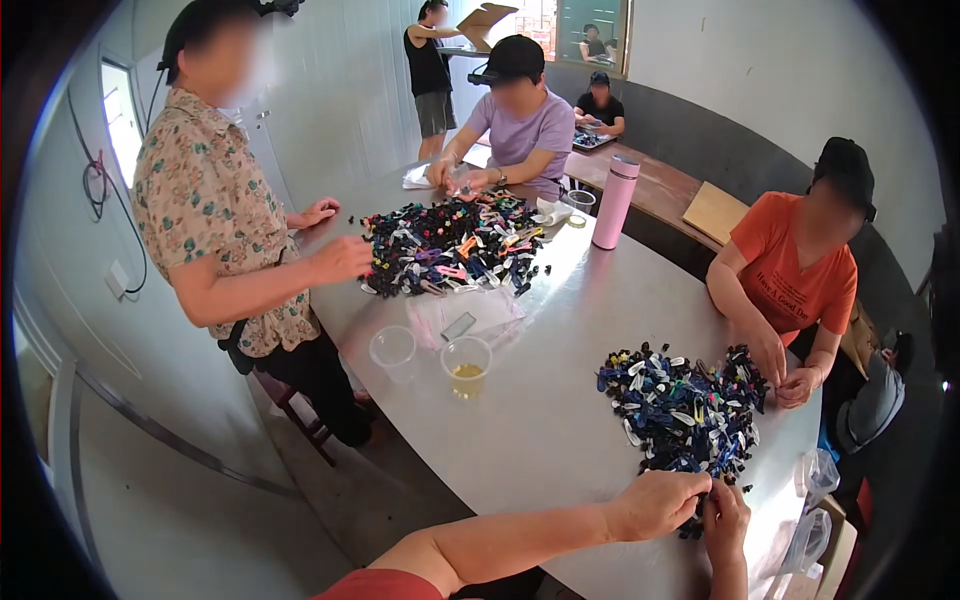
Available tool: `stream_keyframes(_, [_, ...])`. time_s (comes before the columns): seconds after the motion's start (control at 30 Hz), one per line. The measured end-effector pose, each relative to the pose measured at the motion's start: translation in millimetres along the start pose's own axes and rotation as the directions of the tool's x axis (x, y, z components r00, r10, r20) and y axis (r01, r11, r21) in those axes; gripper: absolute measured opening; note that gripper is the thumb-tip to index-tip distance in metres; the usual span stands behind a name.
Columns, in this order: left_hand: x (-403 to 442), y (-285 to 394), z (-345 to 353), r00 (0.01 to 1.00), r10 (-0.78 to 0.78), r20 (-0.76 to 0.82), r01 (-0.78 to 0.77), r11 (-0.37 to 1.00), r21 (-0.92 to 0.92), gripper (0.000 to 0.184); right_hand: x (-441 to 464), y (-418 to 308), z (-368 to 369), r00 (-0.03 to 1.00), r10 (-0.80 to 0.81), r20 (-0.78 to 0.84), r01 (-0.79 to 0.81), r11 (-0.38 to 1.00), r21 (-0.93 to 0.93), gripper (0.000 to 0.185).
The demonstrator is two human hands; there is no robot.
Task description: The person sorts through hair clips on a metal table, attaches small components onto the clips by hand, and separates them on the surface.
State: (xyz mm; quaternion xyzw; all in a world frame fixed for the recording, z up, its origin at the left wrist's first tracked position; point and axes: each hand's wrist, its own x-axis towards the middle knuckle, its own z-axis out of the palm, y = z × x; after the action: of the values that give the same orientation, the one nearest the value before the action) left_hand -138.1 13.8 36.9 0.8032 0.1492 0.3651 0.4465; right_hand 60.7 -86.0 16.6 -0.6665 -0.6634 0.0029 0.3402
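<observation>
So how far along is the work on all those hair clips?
What's done is hard to judge: I can't pick out a finished batch. The left hand and right hand meet at the edge of the near pile of clips; whatever they may hold is too small to tell. Plenty seems left: that pile is broad, and the far pile is too.

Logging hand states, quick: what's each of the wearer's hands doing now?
Left hand: closed, at the clip pile; anything held can't be made out.
Right hand: fingers bent, close to the left's fingertips; open or closed, can't tell.
</observation>
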Motion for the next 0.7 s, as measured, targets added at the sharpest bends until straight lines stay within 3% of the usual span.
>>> stream_keyframes(0.37, [-1.0,10.4,-6.6,0.999,0.024,0.026,-0.023,1.0,-0.007,0.018,3.6,-5.2,-5.6,0.997,-0.079,0.006,0.079,0.997,-0.012,0.028])
stream_keyframes(0.7, [-2.0,10.1,-4.5,1.0,-0.007,0.014,0.007,1.0,0.0,0.017,3.5,0.4,-4.8,0.998,-0.057,0.004,0.057,0.998,-0.022,0.03])
